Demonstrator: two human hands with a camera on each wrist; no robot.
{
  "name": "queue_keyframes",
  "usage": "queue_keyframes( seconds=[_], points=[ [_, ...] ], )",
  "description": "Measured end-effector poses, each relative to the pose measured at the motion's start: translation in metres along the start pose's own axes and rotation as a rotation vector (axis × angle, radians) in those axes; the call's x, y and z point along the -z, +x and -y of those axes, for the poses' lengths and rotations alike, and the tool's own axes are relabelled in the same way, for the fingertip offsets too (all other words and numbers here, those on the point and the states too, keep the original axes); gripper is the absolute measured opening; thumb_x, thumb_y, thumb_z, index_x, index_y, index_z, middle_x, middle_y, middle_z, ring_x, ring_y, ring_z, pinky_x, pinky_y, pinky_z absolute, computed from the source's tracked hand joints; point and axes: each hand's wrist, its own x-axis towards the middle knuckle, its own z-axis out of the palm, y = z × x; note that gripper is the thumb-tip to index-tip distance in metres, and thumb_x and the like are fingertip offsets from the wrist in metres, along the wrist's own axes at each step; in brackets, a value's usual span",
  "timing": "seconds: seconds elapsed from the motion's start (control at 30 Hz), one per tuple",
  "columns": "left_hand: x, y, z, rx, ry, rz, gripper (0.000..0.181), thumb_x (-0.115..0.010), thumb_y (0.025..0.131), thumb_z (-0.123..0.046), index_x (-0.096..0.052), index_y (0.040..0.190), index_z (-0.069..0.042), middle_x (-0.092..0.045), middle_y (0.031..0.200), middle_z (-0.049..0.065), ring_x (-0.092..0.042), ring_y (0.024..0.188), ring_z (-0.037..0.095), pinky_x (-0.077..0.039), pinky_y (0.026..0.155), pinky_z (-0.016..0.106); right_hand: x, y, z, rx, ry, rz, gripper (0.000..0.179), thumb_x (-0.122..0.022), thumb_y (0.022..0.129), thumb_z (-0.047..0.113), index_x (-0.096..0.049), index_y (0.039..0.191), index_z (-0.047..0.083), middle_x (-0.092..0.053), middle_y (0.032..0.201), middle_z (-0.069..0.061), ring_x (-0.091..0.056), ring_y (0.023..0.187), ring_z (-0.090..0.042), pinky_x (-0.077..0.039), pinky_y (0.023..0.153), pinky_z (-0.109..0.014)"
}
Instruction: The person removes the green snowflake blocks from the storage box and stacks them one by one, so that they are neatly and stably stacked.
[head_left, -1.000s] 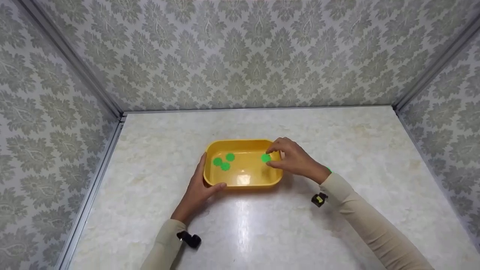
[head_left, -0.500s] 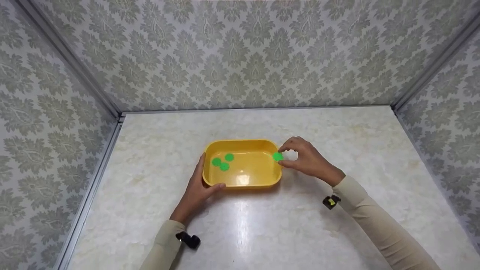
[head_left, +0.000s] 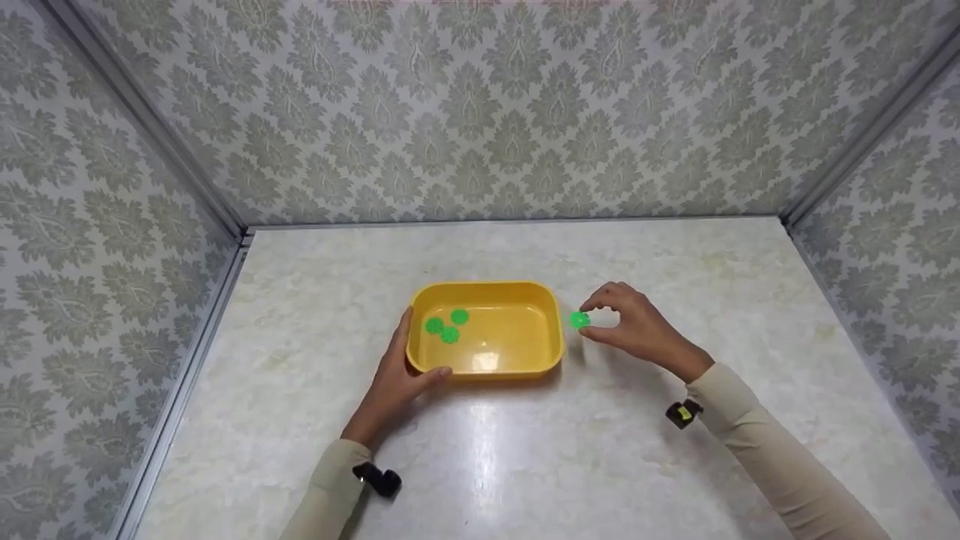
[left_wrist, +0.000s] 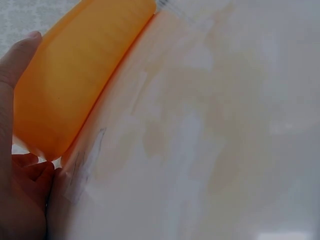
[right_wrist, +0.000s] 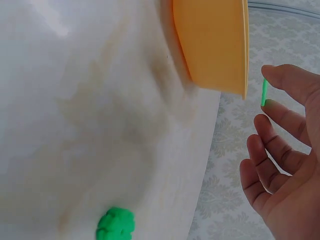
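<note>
A yellow rectangular plastic tub (head_left: 517, 337) sits on the table in the head view. My left hand (head_left: 394, 382) holds its near left corner, thumb along the front wall and fingers along the left side. Inside the tub, towards the left, lie three small green scalloped discs (head_left: 450, 334). Just past the tub's right end, my right hand (head_left: 634, 326) pinches another green disc (head_left: 580, 320) between thumb and index finger, above the table. The right wrist view shows this disc edge-on, the other fingers loosely curled below it.
On the table, a bumpy green lump (right_wrist: 116, 224) shows in the right wrist view; the right hand and arm hide it in the head view. Patterned wall panels (head_left: 480, 112) close off the back and both sides of the pale marbled table (head_left: 337, 285).
My right hand has carried the pinched green disc rightward from inside the tub, over its right rim and outside. The left hand and the three other discs have stayed in place.
</note>
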Motion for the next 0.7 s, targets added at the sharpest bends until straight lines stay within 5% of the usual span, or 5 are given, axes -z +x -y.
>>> queue_keyframes(
  seconds=[0.7],
  points=[
    [0.000,-0.002,0.000,0.011,0.007,0.009,0.121,-0.091,0.093,-0.042,-0.006,0.179,-0.034,-0.014,0.183,-0.004,-0.018,0.168,0.020,-0.016,0.135,0.050,0.019,-0.040,-0.039,-0.110,-0.027,-0.027,0.025,-0.090,0.095,0.018,-0.081,0.118,0.015,-0.072,0.116,-0.004,-0.061,0.112,-0.039,-0.049,0.095,-0.060]
  ],
)
